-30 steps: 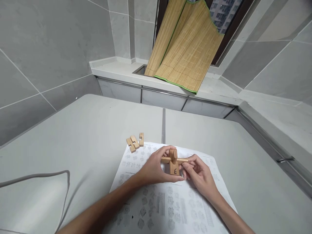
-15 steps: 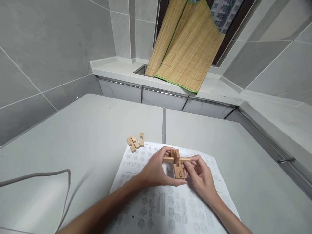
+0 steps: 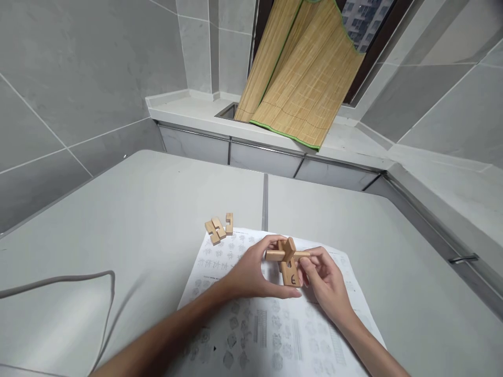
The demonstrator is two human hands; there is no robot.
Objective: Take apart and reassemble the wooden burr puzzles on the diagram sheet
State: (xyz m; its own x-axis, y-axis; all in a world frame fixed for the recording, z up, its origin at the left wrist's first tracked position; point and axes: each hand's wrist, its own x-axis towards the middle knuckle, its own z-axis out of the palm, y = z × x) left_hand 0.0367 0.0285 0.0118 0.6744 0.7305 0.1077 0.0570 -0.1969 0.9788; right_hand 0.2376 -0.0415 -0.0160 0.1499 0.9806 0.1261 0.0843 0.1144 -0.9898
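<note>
Between my hands, above a printed sheet [image 3: 259, 319], is a wooden interlocking puzzle [image 3: 290, 267] made of crossed notched pieces. One piece facing me bears a dark mark like a "3". My left hand [image 3: 257, 272] grips the puzzle from the left, its thumb under the marked piece and its fingers behind. On the other side, my right hand [image 3: 324, 277] pinches the end of the crosswise piece between thumb and fingers. Three loose notched wooden pieces [image 3: 215, 230] lie at the sheet's far left corner, apart from my hands.
The pale table [image 3: 157, 209] has a seam [image 3: 265, 204] running away from me. A grey cable [image 3: 78, 277] loops at the left. Behind the table is a ledge [image 3: 181, 109], where a bamboo mat [image 3: 302, 84] hangs before a window.
The puzzle has turned slightly in my hands, so its left arm shows more of its face. Both hands keep their grip, and the loose pieces stay where they were.
</note>
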